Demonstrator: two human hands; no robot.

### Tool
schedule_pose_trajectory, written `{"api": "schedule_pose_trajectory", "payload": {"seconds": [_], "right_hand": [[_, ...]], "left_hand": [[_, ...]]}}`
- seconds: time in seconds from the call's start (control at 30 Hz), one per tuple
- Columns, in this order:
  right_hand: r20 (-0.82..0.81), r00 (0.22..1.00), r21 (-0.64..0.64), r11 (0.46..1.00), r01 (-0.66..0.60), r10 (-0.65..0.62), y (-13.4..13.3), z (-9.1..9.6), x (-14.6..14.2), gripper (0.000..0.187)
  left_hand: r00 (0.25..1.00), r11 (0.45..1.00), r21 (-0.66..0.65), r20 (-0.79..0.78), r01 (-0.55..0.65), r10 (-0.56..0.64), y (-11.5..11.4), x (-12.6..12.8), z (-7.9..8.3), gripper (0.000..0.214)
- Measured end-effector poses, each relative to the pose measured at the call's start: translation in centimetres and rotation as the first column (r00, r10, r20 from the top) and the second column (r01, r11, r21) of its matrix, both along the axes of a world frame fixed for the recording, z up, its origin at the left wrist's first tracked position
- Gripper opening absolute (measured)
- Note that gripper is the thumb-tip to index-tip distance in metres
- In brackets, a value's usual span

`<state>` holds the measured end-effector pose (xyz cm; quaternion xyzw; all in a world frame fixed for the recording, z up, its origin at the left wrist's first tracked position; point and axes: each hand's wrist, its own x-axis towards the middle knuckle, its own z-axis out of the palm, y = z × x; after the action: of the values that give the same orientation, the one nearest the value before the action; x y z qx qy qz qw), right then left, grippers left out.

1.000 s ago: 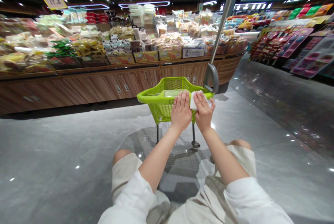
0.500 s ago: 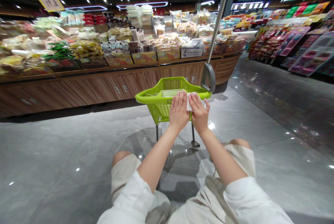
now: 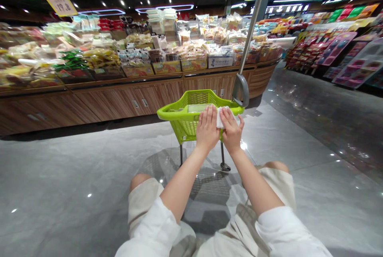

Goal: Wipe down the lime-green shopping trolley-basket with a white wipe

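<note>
A small bright green shopping cart stands in front of me, its handle rim facing me. My left hand lies on that rim with the fingers stretched out and side by side. Just to its right, my right hand presses a folded white tissue onto the rim, thumb out to the side. The fingers cover part of the tissue. A grey metal pole with a looped end rises from the cart's right corner.
Behind the cart runs a wooden display counter piled with packaged snacks. A yellow price sign hangs at the upper left. Snack racks stand at the right. Glossy grey tiles cover the floor; my bent knees flank the cart.
The whole view has shifted slightly, so the cart and hands appear a little farther right. Both hands stay on the rim, with the tissue under the right one.
</note>
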<state>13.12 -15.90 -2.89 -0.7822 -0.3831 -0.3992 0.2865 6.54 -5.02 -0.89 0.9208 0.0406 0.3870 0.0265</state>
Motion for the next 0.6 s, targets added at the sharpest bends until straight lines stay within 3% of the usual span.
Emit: {"api": "schedule_pose_trajectory", "payload": {"seconds": [0.07,0.17,0.3,0.43,0.6], "right_hand": [[0.014,1.0,-0.031,0.999,-0.012,0.012,-1.0,-0.1,0.6,0.075],[-0.001,0.999,0.046,0.998,0.054,-0.054,-2.5,-0.4,2.0,0.077],[-0.039,0.99,0.157,0.977,0.143,-0.139,-1.4,-0.4,1.5,0.08],[-0.008,1.0,0.007,1.0,0.029,-0.029,0.5,0.1,-0.4,0.077],[0.024,1.0,-0.07,0.998,0.001,0.001,-1.8,-0.2,1.0,0.074]], "left_hand": [[1.0,1.0,0.003,-0.003,0.004,-0.004,0.1,-0.1,0.0,0.063],[1.0,1.0,0.002,-0.001,0.004,-0.004,0.1,-0.2,0.1,0.061],[1.0,1.0,-0.018,0.008,0.008,-0.008,-0.1,0.0,0.1,0.062],[1.0,0.999,-0.029,0.009,0.022,-0.022,0.0,0.1,-0.1,0.068],[1.0,1.0,-0.004,0.003,0.013,-0.013,0.2,-0.1,0.1,0.063]]}}
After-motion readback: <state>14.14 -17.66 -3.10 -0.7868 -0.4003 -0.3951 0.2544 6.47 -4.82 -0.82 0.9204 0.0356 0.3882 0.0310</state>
